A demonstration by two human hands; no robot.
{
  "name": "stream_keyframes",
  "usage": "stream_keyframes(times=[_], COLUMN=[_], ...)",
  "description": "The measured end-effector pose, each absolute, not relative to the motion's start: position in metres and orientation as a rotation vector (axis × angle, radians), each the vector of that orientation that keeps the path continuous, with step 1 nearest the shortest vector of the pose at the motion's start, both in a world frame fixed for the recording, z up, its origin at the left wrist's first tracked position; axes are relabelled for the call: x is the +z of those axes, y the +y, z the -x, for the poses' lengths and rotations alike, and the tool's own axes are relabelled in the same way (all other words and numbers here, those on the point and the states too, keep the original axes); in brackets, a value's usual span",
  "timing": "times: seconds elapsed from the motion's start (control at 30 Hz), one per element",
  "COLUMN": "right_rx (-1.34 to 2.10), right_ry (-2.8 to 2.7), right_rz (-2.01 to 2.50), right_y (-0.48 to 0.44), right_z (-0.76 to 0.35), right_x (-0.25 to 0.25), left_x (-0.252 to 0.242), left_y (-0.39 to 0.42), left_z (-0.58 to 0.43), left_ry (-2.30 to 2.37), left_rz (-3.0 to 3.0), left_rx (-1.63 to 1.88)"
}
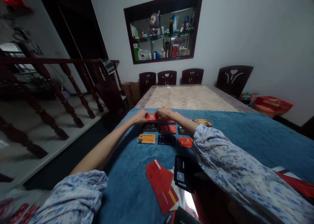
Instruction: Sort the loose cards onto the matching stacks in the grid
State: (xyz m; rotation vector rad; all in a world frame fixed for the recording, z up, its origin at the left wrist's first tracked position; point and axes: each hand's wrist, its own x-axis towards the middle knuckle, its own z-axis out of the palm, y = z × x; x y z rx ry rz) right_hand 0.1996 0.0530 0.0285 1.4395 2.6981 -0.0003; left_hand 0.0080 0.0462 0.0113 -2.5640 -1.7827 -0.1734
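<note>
At the far end of the blue cloth, a red card lies between my two hands. My left hand closes its fingers on the card's left edge. From the other side, my right hand grips the right edge, its fingertips partly hidden. Nearer to me are stacks and single cards in rows: a black card, a red card, a yellow card, a dark blue card and an orange-red card. My right forearm partly covers a black VIP card. A gold card sits farther right.
Close to me lie loose red cards and a black card with a QR code, overlapping others. Bare tabletop extends beyond the cloth. Dark chairs line the wall; a wooden railing runs along the left.
</note>
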Motion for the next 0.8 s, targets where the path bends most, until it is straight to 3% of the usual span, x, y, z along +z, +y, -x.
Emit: stream_keyframes(times=[0.8], right_rx=[-0.051], right_ry=[2.600], right_rz=[-1.517], right_y=[0.080], right_z=[-0.181], right_x=[-0.001], left_x=[-0.014], left_y=[0.085], left_z=[-0.012], left_ry=[-2.015], left_rz=[2.684], left_rx=[0.027])
